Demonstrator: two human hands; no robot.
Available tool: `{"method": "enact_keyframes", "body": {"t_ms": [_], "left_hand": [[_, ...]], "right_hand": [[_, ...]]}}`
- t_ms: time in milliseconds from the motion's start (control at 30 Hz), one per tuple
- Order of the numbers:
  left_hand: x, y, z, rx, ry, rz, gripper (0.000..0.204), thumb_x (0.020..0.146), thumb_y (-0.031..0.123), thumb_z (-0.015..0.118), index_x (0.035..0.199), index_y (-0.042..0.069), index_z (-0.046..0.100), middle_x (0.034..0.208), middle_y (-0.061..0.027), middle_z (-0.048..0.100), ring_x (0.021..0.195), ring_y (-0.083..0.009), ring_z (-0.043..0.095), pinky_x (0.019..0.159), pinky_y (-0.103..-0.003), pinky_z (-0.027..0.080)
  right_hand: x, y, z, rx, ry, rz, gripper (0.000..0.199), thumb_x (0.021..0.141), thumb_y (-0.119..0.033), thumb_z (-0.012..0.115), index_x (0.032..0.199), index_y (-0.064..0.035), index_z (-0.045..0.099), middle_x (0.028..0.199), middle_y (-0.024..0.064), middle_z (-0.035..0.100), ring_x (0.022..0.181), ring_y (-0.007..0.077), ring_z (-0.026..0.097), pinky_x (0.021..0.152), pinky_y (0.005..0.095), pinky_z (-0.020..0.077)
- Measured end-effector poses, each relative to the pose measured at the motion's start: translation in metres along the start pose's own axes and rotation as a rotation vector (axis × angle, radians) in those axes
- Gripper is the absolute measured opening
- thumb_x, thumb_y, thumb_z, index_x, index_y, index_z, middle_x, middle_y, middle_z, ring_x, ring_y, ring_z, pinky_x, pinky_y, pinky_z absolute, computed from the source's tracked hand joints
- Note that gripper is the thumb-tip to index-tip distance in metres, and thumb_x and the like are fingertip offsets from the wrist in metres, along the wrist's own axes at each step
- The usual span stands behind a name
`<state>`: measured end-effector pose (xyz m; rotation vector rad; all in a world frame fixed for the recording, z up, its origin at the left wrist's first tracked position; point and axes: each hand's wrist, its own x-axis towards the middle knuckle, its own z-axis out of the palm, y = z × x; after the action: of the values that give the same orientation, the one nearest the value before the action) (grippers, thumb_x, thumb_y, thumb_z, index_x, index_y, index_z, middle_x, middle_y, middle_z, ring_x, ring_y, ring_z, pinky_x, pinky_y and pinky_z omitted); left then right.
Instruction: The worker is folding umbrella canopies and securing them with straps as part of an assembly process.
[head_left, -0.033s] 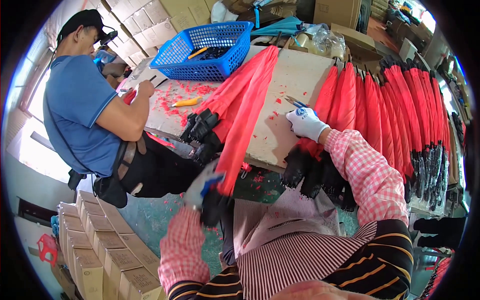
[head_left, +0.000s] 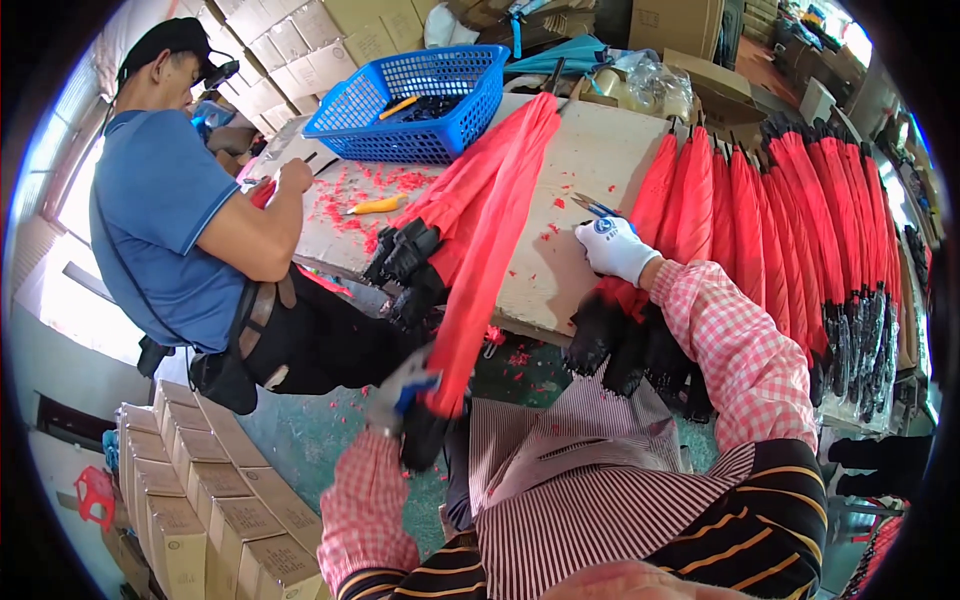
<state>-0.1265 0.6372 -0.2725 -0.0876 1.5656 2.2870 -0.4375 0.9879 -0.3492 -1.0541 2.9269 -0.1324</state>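
Nothing much has shifted since the earlier frame, which carries the same instant: both hands, the umbrella and the co-worker sit as they did. Nearest, at about 7 o'clock, the left hand (head_left: 398, 392), in a white glove w/ blue trim, is clamped round the lower black end of a folded red umbrella (head_left: 492, 215), just off the near edge of the work table (head_left: 600, 150). That umbrella's long axis runs from the left hand up toward 12 o'clock, its far tip lying on the table beside the blue basket (head_left: 420, 85). At about 2 o'clock from the left hand, the right hand (head_left: 615, 248), gloved white too, rests on the tabletop w/ fingers closed on small blue-handled scissors (head_left: 592, 207), blades pointing away. So the hands are well apart, the left holding the umbrella and the right just beside its mid-length; the umbrella lies to the left of the right hand. Right of that, from 1 to 3 o'clock, a row of folded red umbrellas (head_left: 790, 220) hangs off the table edge, black handles down. Red scraps litter the table and floor. At 10 o'clock a co-worker in a blue shirt (head_left: 160, 220) sits bent over the table, hands busy w/ something small; I can't tell what. A yellow-handled tool (head_left: 375, 207) lies near them. Stacked cartons (head_left: 190, 500) sit at 8 o'clock, more boxes at the far side.
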Motion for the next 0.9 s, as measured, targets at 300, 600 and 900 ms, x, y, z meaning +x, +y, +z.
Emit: {"method": "enact_keyframes", "body": {"t_ms": [300, 600, 900], "left_hand": [[-0.067, -0.118, 0.009, 0.478, 0.066, -0.131, 0.095, 0.082, 0.033, 0.094, 0.154, -0.007, 0.046, 0.149, -0.0201, 0.058, 0.133, -0.0298, 0.061, 0.117, -0.039, 0.046], [-0.104, -0.103, 0.089, 0.831, 0.287, -0.092, 0.107, 0.077, 0.046, 0.097, 0.154, -0.006, 0.042, 0.147, -0.0199, 0.059, 0.137, -0.0286, 0.060, 0.114, -0.038, 0.048], [-0.122, -0.072, 0.157, 0.782, 0.265, -0.124, 0.103, 0.076, 0.046, 0.097, 0.150, -0.005, 0.048, 0.143, -0.0250, 0.063, 0.131, -0.0307, 0.065, 0.111, -0.040, 0.050]], "right_hand": [[-0.028, 0.003, -0.048, 1.059, 0.381, 0.235, 0.028, 0.100, -0.012, 0.067, 0.124, -0.0014, 0.078, 0.092, 0.0071, 0.079, 0.076, 0.0179, 0.071, 0.069, 0.0320, 0.0569], [-0.181, -0.047, -0.174, 1.873, 0.601, -0.165, 0.041, 0.106, -0.021, 0.071, 0.140, 0.0019, 0.068, 0.108, 0.0037, 0.074, 0.080, 0.0085, 0.065, 0.068, 0.0234, 0.0522], [-0.220, -0.079, -0.183, 1.725, 0.355, -0.106, 0.047, 0.107, -0.036, 0.070, 0.135, 0.0018, 0.070, 0.107, 0.0016, 0.074, 0.083, 0.0046, 0.062, 0.069, 0.0193, 0.0482]]}}
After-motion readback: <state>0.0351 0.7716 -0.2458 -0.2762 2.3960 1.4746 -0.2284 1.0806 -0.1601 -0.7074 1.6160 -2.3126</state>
